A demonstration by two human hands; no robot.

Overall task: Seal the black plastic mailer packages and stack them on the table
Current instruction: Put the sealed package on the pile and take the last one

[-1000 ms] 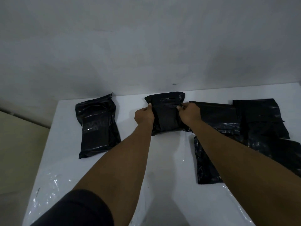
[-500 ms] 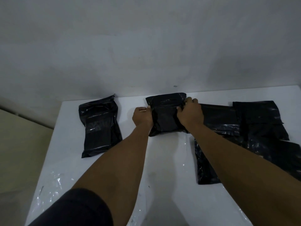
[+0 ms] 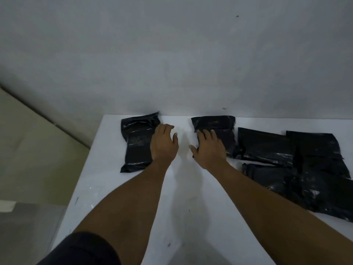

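With open left hand (image 3: 164, 144) at the left mailer (image 3: 137, 143) and open right hand (image 3: 208, 149) flat on the middle mailer (image 3: 215, 122), its flap likely needs firm, even pressing.

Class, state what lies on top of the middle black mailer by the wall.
The right hand rests open on the middle mailer, hiding its near left part; its far end is bare.
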